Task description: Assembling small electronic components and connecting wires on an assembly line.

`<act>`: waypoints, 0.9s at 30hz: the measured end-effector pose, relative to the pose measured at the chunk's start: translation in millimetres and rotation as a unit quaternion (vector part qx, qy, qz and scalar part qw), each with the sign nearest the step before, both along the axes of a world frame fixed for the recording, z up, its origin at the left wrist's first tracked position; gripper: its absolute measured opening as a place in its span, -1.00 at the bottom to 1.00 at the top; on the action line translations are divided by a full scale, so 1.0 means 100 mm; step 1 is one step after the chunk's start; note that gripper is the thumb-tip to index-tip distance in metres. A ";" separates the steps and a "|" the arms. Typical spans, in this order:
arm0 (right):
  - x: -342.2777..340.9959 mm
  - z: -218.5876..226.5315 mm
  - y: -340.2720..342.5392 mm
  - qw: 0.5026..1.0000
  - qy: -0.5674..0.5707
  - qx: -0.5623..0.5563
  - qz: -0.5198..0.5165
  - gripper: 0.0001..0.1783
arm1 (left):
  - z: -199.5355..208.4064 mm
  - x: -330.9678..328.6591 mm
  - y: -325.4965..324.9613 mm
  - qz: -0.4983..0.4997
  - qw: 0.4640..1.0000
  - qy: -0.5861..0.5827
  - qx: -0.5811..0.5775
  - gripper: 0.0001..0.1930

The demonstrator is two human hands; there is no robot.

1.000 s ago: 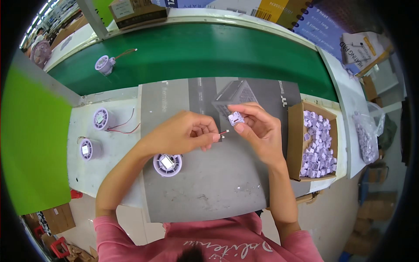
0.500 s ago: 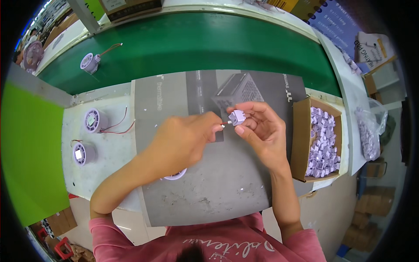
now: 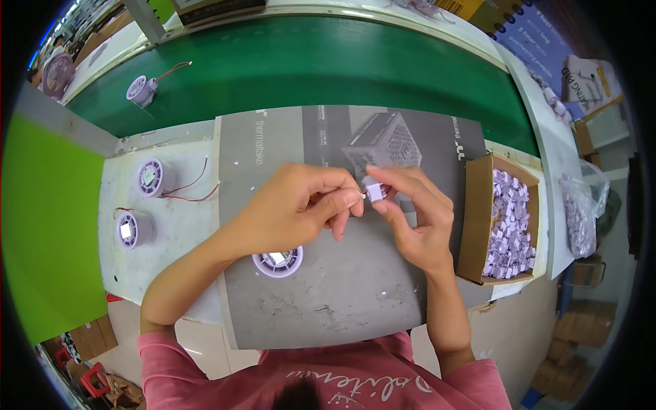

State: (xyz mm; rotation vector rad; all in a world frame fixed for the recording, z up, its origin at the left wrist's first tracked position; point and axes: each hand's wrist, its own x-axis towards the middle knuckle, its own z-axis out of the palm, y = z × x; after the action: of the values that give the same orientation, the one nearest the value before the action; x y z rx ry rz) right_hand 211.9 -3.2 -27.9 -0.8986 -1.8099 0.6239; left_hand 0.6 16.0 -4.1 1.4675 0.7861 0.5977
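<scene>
A small lilac plastic piece [image 3: 375, 191] is pinched between the fingertips of my right hand [image 3: 420, 212], above the middle of the grey sheet. Close beside it, my left hand [image 3: 304, 203] pinches a small white wire connector [image 3: 363, 195] whose tip points at the lilac piece. Whether connector and piece touch, I cannot tell. My left fingers hide most of the wire. Below my left wrist a round lilac fan unit [image 3: 280, 263] with a silvery centre lies on the sheet, its upper part covered by my hand.
Under my hands lies a grey printed sheet [image 3: 342, 301]. To its right stands a cardboard box [image 3: 476, 229] filled with lilac pieces. Two fan units [image 3: 154, 178] with wires sit on the white table at left. Another fan [image 3: 141, 91] rests on the green belt [image 3: 287, 75] behind.
My left hand has turned and its fingers have spread somewhat, uncovering more of the fan unit below. The connector is now closer to the lilac piece, which my right fingers have turned.
</scene>
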 end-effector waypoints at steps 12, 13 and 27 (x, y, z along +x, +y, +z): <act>-0.05 -0.01 -0.03 0.998 0.040 -0.050 0.017 -0.63 | 0.02 -0.01 0.02 -0.009 0.993 -0.025 -0.114 -0.73; -0.04 0.01 -0.03 0.998 0.041 -0.051 0.017 -0.63 | 0.01 -0.02 0.02 -0.008 0.993 -0.024 -0.116 -0.73; 0.00 0.00 -0.01 0.998 0.008 -0.029 0.057 -0.65 | 0.12 0.01 -0.03 0.014 0.991 0.025 -0.130 -0.79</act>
State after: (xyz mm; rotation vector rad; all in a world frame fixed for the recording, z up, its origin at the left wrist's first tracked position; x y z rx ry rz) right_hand 211.7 -4.6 -28.2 -0.8302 -1.8464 0.7581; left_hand 1.5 13.3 8.0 1.2369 0.8912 0.4617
